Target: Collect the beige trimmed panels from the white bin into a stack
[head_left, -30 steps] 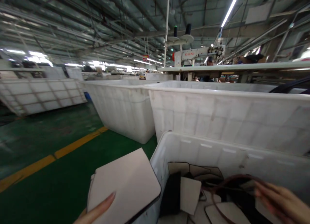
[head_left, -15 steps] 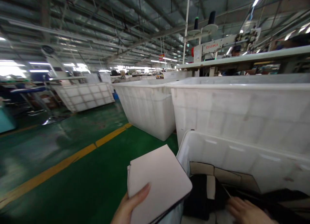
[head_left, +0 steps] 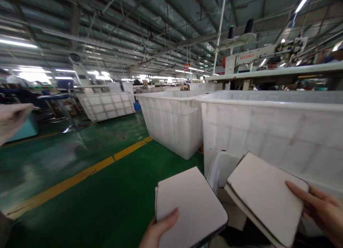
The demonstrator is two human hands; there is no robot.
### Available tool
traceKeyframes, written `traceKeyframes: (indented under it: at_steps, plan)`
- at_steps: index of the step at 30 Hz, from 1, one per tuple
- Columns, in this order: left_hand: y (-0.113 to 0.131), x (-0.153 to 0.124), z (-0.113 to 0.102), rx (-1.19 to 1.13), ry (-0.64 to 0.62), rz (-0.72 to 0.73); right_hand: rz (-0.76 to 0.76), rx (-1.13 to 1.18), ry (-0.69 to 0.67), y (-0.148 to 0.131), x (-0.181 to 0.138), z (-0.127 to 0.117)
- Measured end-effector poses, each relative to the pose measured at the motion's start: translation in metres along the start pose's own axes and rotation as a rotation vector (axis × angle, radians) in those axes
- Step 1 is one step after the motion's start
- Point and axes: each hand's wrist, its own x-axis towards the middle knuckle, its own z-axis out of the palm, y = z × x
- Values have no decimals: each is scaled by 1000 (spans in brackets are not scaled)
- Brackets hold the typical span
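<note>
Two hands, left and right, fingers closed, each grip a pale panel.

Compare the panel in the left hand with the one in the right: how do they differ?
The left-hand panel, pinned by the left hand's thumb, sits lower, over the green floor. The right-hand panel, held by the right hand's fingers at its right edge, is higher and tilted down to the right, over the white bin. Both are pale, flat, round-cornered and dark-edged.
</note>
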Motion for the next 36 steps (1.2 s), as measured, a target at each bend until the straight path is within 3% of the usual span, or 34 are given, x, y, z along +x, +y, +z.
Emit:
traceKeyframes:
  at_steps: [2, 4, 6, 8, 10, 12, 14, 17, 18, 21, 24, 27, 31, 33, 36]
  plan:
    - [0, -3, 1, 11, -8, 1, 137, 366, 13, -33, -15, 4]
    - [2, -6, 2, 13, -25, 33, 176, 471, -102, -61, -34, 32]
    - [4, -10, 3, 14, -32, 77, 97, 247, -289, -83, -52, 70]
    - [7, -13, 3, 28, -23, 92, -107, -120, -387, -99, -63, 99]
    - [9, -15, 2, 46, -8, 70, -320, -375, -428, -109, -64, 110]
    - [9, -16, 1, 59, 3, 32, -343, -381, -534, -107, -53, 106]
    - [8, -16, 2, 65, -8, 1, -247, -327, -551, -88, -34, 97]
    - [10, -15, 5, 54, -6, -6, -311, -580, -283, -23, -9, 97]
    - [11, -15, 6, 52, 7, 4, -365, -725, -329, 4, -6, 103]
    - [14, -13, 7, 57, 39, 23, -400, -851, -438, 80, -10, 129]
    - [12, -7, 5, 83, 61, 10, -406, -874, -456, 116, -13, 145]
    - [7, 3, -1, 122, 103, 31, -405, -848, -401, 107, 6, 126]
    - [2, 13, -9, 131, 102, 86, -366, -740, -299, 66, 44, 73]
    - [1, 15, -10, 109, 98, 67, -283, -576, -375, 54, 52, 54]
    - [1, 16, -11, 53, 110, 26, -127, -384, -549, 59, 49, 49]
